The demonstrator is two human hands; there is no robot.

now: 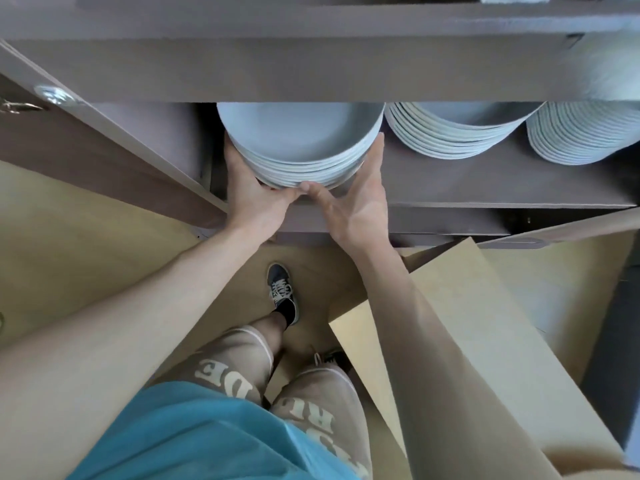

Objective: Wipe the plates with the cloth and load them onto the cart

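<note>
Reaching into a brown cupboard, we have both hands on a stack of plates [301, 143]. The plates are pale blue-white and sit at the left end of a shelf [485, 181], under another shelf above.

Our left hand [249, 199] is on the left side of the stack. Its fingers run up along the plate edges and the tips are hidden behind the plates. Its thumb lies under the front rim at the bottom. Our right hand [360, 202] is on the right side. Its fingers are straight and press flat on the plate edges, and its thumb touches the front rim at the bottom. The two thumbs meet there. So neither hand is clenched: both are flat, with the stack held between them. We cannot tell if the stack is lifted off the shelf or sitting on it.

To the right, a second stack [453, 136] stands just beside ours. A third stack [581, 136] stands further right on the same shelf.

On the left, the cupboard door [86, 140] is swung open, with a shiny knob [53, 95] on it. Below our arms we see our blue shirt [173, 434], pale shorts [239, 362] with big letters, and a dark shoe [282, 292] on the tan floor [69, 220]. Under our right arm lies a tan board [460, 306].
</note>
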